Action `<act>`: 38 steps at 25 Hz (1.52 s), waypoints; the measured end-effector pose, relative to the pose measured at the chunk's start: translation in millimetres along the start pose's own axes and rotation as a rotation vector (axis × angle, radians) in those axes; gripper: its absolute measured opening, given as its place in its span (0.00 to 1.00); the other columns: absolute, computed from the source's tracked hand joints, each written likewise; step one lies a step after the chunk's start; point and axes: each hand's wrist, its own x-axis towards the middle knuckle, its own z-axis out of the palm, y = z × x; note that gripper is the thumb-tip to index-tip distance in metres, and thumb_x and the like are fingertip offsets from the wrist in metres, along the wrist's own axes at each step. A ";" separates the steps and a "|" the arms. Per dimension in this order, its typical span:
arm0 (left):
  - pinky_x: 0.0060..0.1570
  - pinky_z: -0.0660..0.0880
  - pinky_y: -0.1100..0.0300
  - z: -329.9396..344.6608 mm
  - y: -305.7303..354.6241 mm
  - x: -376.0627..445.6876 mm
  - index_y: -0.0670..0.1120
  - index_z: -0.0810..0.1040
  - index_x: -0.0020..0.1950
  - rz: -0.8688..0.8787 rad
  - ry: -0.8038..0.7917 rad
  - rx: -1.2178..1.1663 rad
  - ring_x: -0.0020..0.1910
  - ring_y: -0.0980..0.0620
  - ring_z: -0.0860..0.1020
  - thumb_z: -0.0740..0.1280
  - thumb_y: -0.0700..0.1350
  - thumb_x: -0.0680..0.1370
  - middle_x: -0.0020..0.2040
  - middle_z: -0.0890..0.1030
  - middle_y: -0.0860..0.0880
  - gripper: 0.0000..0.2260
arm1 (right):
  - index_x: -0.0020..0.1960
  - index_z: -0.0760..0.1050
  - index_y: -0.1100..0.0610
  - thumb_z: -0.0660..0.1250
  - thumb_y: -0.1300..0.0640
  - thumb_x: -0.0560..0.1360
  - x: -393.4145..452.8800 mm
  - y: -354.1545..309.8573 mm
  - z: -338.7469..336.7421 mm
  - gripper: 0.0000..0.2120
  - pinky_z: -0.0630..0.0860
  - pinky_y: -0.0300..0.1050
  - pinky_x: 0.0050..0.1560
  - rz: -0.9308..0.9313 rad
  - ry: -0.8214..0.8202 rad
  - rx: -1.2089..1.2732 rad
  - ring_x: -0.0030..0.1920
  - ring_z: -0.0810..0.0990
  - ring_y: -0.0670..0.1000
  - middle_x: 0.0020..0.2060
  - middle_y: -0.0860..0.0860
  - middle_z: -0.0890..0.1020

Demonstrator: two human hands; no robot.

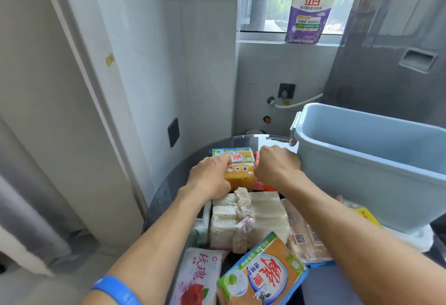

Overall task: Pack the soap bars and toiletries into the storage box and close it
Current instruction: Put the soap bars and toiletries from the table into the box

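Nearest, an orange soap pack [263, 273] lies tilted, long axis running near-left to far-right, beside a rose-printed pack [198, 278]. Behind them sits a tied bundle of pale soap bars [248, 217]. Farther on the round glass surface [166, 193], the left hand [210, 176] and right hand [277, 167] curl their fingers round stacked yellow soap packs [239, 167]. The open blue storage box [369, 159] stands at right, touching the right hand.

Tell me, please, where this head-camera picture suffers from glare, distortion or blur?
Head view: the window behind the detergent pouch is blown out by daylight; the wide lens bows the wall edges and the blue storage box; the glass tabletop shows pale reflections; the soap wrappers nearest the lens look slightly soft.
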 end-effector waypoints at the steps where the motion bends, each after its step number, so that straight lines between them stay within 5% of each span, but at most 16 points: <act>1: 0.39 0.67 0.56 -0.9 -4.1 -0.5 0.55 0.70 0.61 -0.004 0.014 0.001 0.45 0.48 0.71 0.70 0.44 0.69 0.57 0.78 0.48 0.22 | 0.49 0.73 0.54 0.64 0.54 0.74 6.0 -0.3 7.4 0.06 0.67 0.44 0.40 0.032 -0.044 0.016 0.50 0.79 0.57 0.53 0.54 0.81; 4: 0.39 0.67 0.56 -15.4 -20.9 -4.9 0.55 0.70 0.55 -0.054 0.115 -0.040 0.41 0.47 0.72 0.73 0.50 0.67 0.51 0.80 0.50 0.20 | 0.59 0.69 0.57 0.68 0.45 0.71 11.8 -1.1 26.5 0.23 0.67 0.45 0.43 0.087 -0.064 0.052 0.57 0.78 0.59 0.56 0.55 0.80; 8: 0.38 0.68 0.58 -39.5 -29.6 -11.1 0.54 0.69 0.47 -0.041 0.394 -0.259 0.41 0.48 0.76 0.76 0.54 0.65 0.44 0.79 0.54 0.19 | 0.61 0.62 0.58 0.70 0.47 0.67 12.0 2.5 35.1 0.30 0.69 0.46 0.43 0.179 -0.058 0.198 0.55 0.79 0.60 0.54 0.59 0.80; 11: 0.39 0.73 0.57 -50.6 -19.1 -14.6 0.50 0.72 0.45 -0.131 0.516 -0.638 0.40 0.51 0.79 0.77 0.53 0.63 0.42 0.81 0.54 0.19 | 0.62 0.60 0.56 0.68 0.42 0.65 6.4 4.7 27.3 0.32 0.72 0.48 0.42 0.282 -0.077 0.412 0.51 0.78 0.59 0.53 0.58 0.79; 15: 0.36 0.81 0.54 -65.9 -4.1 -16.6 0.43 0.77 0.53 -0.266 0.369 -1.494 0.41 0.48 0.85 0.75 0.43 0.70 0.48 0.85 0.44 0.14 | 0.61 0.64 0.50 0.68 0.46 0.65 -17.5 6.8 -4.1 0.28 0.82 0.51 0.38 0.259 -0.114 1.001 0.41 0.83 0.57 0.45 0.53 0.81; 18: 0.44 0.82 0.48 -75.3 12.8 -25.5 0.45 0.81 0.51 -0.211 0.136 -1.853 0.43 0.44 0.85 0.68 0.42 0.75 0.45 0.86 0.43 0.07 | 0.62 0.72 0.55 0.66 0.50 0.65 -43.5 16.3 -34.7 0.26 0.77 0.51 0.36 0.247 -0.245 1.562 0.37 0.83 0.59 0.43 0.59 0.84; 22: 0.58 0.75 0.43 -81.8 51.2 -35.8 0.42 0.79 0.62 -0.050 -0.060 -1.959 0.54 0.39 0.81 0.65 0.48 0.74 0.57 0.82 0.38 0.19 | 0.58 0.78 0.62 0.61 0.47 0.70 -75.6 40.6 -75.7 0.23 0.75 0.50 0.34 0.061 -0.396 1.876 0.36 0.81 0.60 0.43 0.62 0.84; 27: 0.53 0.78 0.41 -81.2 114.0 -40.3 0.45 0.82 0.60 0.056 -0.300 -1.998 0.57 0.39 0.81 0.56 0.57 0.80 0.60 0.82 0.40 0.21 | 0.64 0.77 0.61 0.64 0.44 0.73 -88.1 112.4 -128.6 0.26 0.77 0.50 0.33 0.028 -0.147 1.914 0.39 0.82 0.60 0.50 0.61 0.83; 31: 0.46 0.79 0.39 -82.9 184.7 -28.5 0.50 0.76 0.65 0.042 -0.225 -1.688 0.53 0.39 0.82 0.59 0.60 0.79 0.58 0.83 0.42 0.21 | 0.62 0.75 0.56 0.68 0.45 0.69 -90.7 186.4 -143.7 0.25 0.78 0.50 0.31 0.393 0.172 1.511 0.39 0.84 0.62 0.52 0.62 0.83; 34: 0.53 0.76 0.37 -84.0 239.6 -1.2 0.47 0.75 0.65 -0.059 -0.239 -1.573 0.55 0.37 0.81 0.57 0.62 0.80 0.58 0.82 0.40 0.23 | 0.54 0.77 0.56 0.70 0.47 0.68 -85.4 207.9 -132.4 0.19 0.79 0.54 0.35 0.621 0.221 1.557 0.40 0.84 0.62 0.47 0.61 0.84; 38: 0.55 0.76 0.42 -66.7 289.3 32.8 0.41 0.73 0.64 -0.213 -0.456 -1.444 0.54 0.39 0.80 0.56 0.55 0.83 0.59 0.79 0.38 0.19 | 0.46 0.74 0.55 0.68 0.47 0.68 -78.7 212.5 -126.5 0.13 0.82 0.59 0.47 0.655 0.189 1.557 0.36 0.84 0.59 0.38 0.59 0.84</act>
